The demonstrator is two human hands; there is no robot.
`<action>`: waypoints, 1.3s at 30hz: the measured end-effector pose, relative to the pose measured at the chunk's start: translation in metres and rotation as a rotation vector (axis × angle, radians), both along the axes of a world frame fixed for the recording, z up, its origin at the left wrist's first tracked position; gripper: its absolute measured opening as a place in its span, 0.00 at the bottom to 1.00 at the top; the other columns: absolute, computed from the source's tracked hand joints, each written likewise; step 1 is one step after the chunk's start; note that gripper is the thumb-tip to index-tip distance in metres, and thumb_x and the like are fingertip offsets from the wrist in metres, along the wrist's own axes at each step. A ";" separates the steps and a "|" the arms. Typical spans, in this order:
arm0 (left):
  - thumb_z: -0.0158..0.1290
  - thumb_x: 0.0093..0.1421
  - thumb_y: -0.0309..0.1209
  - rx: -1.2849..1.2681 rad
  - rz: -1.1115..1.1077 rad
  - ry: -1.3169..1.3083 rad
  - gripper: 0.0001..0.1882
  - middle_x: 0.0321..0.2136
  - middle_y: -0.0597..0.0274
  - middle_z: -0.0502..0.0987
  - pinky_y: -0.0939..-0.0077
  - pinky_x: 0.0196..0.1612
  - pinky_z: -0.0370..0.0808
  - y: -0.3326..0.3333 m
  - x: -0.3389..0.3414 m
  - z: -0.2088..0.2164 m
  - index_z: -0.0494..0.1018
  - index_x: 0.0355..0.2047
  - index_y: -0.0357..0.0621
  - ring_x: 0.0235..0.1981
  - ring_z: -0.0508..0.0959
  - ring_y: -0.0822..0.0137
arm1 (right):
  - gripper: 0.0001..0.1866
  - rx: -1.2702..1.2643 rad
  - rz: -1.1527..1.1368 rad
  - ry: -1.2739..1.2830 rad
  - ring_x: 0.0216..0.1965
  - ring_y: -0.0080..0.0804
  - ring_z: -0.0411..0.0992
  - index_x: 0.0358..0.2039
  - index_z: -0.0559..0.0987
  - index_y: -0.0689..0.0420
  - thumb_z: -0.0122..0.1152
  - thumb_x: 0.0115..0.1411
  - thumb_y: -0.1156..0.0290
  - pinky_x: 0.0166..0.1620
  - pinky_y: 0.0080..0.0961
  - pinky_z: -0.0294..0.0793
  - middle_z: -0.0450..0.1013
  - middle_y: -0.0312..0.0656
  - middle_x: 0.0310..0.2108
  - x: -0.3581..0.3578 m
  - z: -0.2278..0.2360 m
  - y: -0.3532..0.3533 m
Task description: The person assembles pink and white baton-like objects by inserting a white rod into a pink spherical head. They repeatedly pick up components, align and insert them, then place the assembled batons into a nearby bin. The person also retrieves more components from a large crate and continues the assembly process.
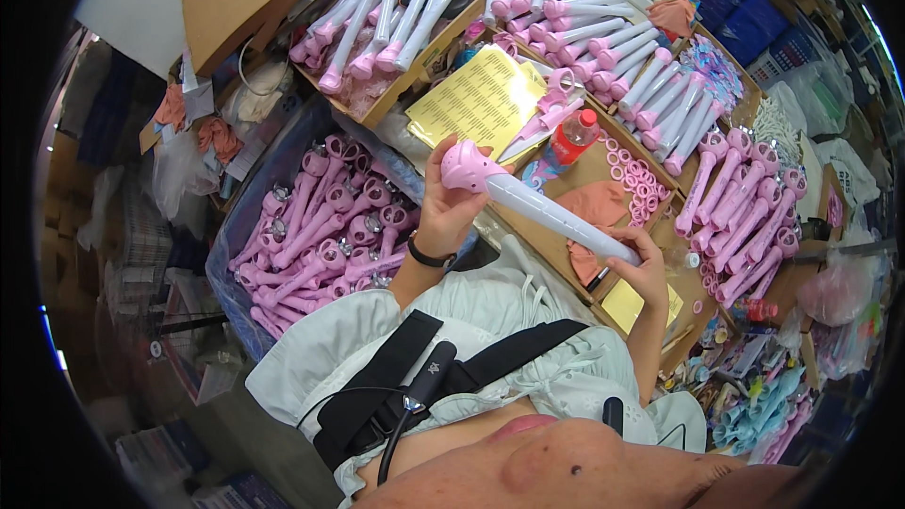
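A toy wand (pixel 551 215) with a flared pink end and a long pale translucent tube is held slantwise between my two hands. My left hand (pixel 447 212) is closed around the pink end, at the wand's upper left. Fingers of my right hand (pixel 645 266) pinch the far tip of the tube, lower and to the right. Beneath the tube, an orange cloth (pixel 596 201) lies in a cardboard tray (pixel 517 238). Beyond the wand are pink-handled scissors (pixel 545 125) and a red-labelled bottle (pixel 573 139) with a red cap.
A blue-lined bin (pixel 222 259) full of pink handles stands at my left. More pink handles (pixel 745 203) lie at the right. Similar pink-and-white wands (pixel 603 49) are heaped at the back. Yellow printed sheets (pixel 479 97) and small pink rings (pixel 637 187) flank the bottle.
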State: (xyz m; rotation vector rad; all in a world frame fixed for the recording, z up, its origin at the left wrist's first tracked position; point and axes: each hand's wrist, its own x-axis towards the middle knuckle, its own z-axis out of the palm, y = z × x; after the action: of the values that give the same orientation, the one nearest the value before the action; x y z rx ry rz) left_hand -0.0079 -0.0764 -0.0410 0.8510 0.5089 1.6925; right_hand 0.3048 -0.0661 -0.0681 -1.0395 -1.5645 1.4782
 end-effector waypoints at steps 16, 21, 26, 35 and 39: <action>0.46 0.49 0.11 -0.131 0.043 -0.119 0.39 0.53 0.50 0.63 0.53 0.54 0.67 0.001 -0.004 0.002 0.50 0.59 0.53 0.52 0.68 0.42 | 0.24 0.083 0.028 0.007 0.44 0.25 0.66 0.45 0.72 0.60 0.66 0.46 0.71 0.47 0.20 0.64 0.68 0.36 0.41 0.009 0.008 0.008; 0.44 0.52 0.14 -0.109 0.090 -0.207 0.35 0.55 0.50 0.62 0.54 0.54 0.67 0.003 -0.012 -0.005 0.52 0.59 0.55 0.54 0.66 0.42 | 0.25 0.006 -0.077 0.315 0.48 0.28 0.66 0.48 0.70 0.60 0.65 0.48 0.73 0.52 0.25 0.62 0.67 0.39 0.46 0.015 0.003 0.007; 0.43 0.53 0.14 -0.116 0.089 -0.229 0.35 0.56 0.50 0.61 0.54 0.55 0.67 0.001 -0.017 -0.008 0.52 0.60 0.54 0.55 0.65 0.42 | 0.27 0.028 -0.128 0.383 0.49 0.30 0.66 0.50 0.67 0.60 0.63 0.48 0.77 0.53 0.29 0.64 0.68 0.42 0.49 0.012 -0.002 0.008; 0.44 0.56 0.17 -0.116 0.065 -0.295 0.32 0.55 0.52 0.63 0.53 0.57 0.64 0.001 -0.024 -0.021 0.53 0.60 0.52 0.56 0.64 0.46 | 0.27 0.006 -0.109 0.428 0.51 0.31 0.66 0.51 0.65 0.60 0.62 0.49 0.78 0.54 0.29 0.64 0.67 0.44 0.50 0.006 0.000 0.010; 0.46 0.58 0.21 -0.096 0.078 -0.307 0.30 0.54 0.53 0.63 0.54 0.57 0.64 0.002 -0.024 -0.023 0.53 0.60 0.50 0.55 0.65 0.48 | 0.23 0.018 -0.111 0.386 0.49 0.29 0.67 0.50 0.66 0.60 0.59 0.53 0.76 0.52 0.26 0.65 0.68 0.42 0.47 0.007 -0.015 0.013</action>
State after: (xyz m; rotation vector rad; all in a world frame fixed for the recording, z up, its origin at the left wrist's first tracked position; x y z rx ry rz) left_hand -0.0317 -0.0744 -0.0638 0.4952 0.4129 1.8142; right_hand 0.3119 -0.0529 -0.0827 -0.7616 -1.2255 1.4814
